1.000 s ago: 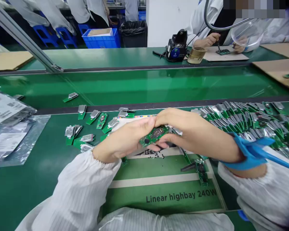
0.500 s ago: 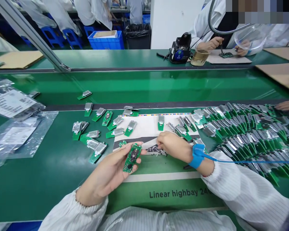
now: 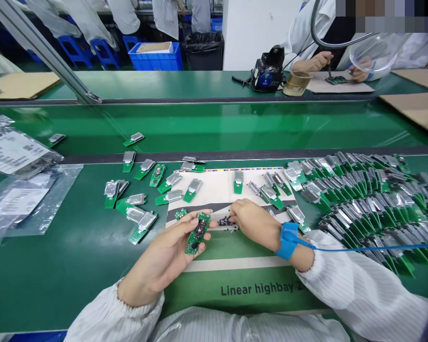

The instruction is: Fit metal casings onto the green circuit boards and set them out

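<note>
My left hand point(image 3: 167, 251) is closed around the edges of a green circuit board point(image 3: 199, 233), its component side facing up with a dark round part near the lower end. Just right of it, my right hand point(image 3: 255, 224) is pinched at a small pile of tiny black parts point(image 3: 223, 222); whatever its fingertips hold is hidden. A blue wrist strap point(image 3: 288, 240) with a cord circles my right wrist. Beneath both hands lies a printed cardboard sheet point(image 3: 214, 275). Boards with silver screens lie about it, among them one board point(image 3: 238, 182) beyond my right hand.
Rows of stacked boards point(image 3: 371, 213) fill the table's right side. Loose boards point(image 3: 141, 223) and plastic bags point(image 3: 21, 152) lie to the left. Behind runs a green belt point(image 3: 214, 126) carrying two boards. Across it, a co-worker's hands point(image 3: 319, 61) work at another board.
My right hand has shifted slightly left over the black parts. The boards on the belt have slid right. Another person's hand at the right edge has left the view.
</note>
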A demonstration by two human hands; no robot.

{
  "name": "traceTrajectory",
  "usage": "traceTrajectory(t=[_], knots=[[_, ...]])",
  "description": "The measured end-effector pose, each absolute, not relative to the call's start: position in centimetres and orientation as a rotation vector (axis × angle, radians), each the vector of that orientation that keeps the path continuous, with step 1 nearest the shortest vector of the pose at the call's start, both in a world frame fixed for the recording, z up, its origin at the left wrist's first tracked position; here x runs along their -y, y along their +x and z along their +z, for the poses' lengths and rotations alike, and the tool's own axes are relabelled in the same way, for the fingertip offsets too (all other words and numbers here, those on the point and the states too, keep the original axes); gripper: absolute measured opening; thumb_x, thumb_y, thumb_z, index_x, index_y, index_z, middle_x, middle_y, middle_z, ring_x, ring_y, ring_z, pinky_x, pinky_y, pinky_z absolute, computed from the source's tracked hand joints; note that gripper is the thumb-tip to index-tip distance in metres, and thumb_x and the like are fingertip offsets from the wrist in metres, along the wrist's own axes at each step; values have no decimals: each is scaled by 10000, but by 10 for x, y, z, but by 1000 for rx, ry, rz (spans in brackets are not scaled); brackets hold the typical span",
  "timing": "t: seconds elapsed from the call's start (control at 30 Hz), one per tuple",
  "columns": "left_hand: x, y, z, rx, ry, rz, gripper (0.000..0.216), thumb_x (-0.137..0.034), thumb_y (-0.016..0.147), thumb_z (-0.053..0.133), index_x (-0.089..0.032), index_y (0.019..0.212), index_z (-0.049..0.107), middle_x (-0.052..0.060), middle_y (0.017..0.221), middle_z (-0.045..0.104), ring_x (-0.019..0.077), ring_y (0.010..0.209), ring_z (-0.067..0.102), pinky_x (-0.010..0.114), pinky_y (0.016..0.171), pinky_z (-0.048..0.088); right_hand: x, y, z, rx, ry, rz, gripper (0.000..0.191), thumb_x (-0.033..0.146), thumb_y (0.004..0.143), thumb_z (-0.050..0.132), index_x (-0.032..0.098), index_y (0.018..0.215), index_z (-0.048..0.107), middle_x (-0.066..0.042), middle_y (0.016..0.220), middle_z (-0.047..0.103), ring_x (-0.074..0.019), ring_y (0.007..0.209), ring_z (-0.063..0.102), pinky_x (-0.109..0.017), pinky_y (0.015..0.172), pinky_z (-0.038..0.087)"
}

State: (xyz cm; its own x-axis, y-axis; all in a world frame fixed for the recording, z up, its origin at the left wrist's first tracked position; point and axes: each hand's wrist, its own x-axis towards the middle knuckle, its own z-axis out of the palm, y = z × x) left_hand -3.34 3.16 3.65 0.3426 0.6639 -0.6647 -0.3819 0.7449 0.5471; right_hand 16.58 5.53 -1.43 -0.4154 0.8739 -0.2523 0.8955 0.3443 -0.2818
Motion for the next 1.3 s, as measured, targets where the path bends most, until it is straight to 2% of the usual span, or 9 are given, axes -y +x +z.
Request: traceTrajectory(t=[0.13,0.3,0.4,0.57,0.7,0.83,1.0,1.17,1.3], knots=[[-32,-32,35,-1004,331,687,157,-162,906,551,-161,939,705,42,881,668,124,704,597,200,600,498,-49,161,-13,-2523,1739,-591,65,95,913,564,126,874,607,-28,915,621,-185,916,594,-367,828,490],[-30,-31,36,-994,298,708,244,-179,948,481,-133,971,719,71,886,685,130,721,614,214,625,498,-46,170,-9,-2623,1807,-734,189,-25,858,499,143,792,556,-78,862,608,-215,859,559,-343,784,465],[-28,-31,35,-964,304,700,192,-156,909,558,-142,1007,722,88,939,707,134,735,627,223,651,496,-45,179,-4,-2698,1866,-880,241,-59,850,444,157,869,548,-54,837,603,-193,817,567,-307,737,464],[-23,-29,33,-905,356,672,310,-156,705,803,-147,1009,740,77,1001,709,123,778,612,214,744,477,-33,191,22,-2820,1880,-1111,178,59,916,462,198,872,562,-26,852,615,-170,790,579,-280,690,461],[-19,-21,29,-876,438,631,226,-211,670,837,-131,853,730,56,950,687,108,735,586,215,681,461,-17,197,44,-2766,1943,-1549,108,184,938,507,214,860,576,1,777,605,-143,705,565,-244,591,440],[-13,-13,28,-870,499,596,273,-220,668,840,-171,884,680,26,877,665,156,798,628,255,685,462,-4,201,54,-2637,2001,-1913,85,261,900,593,226,823,590,13,757,602,-136,694,560,-235,579,446],[-5,-7,36,-899,613,631,232,-286,751,770,-191,930,659,18,856,677,159,802,641,264,748,440,10,202,55,-2682,2102,-1956,54,226,879,618,246,831,602,15,755,611,-130,652,571,-231,538,460],[3,-5,46,-920,722,610,221,-291,717,796,-218,836,625,-5,762,676,104,624,554,212,575,371,19,204,59,-2801,2112,-1869,93,184,882,621,275,881,641,1,787,661,-157,681,620,-250,540,489],[10,-2,51,-913,724,622,260,-287,696,808,-223,796,576,-30,691,612,69,514,418,197,495,299,25,202,67,-2932,2112,-1633,178,131,882,591,302,904,636,14,812,681,-160,720,646,-256,560,513]])
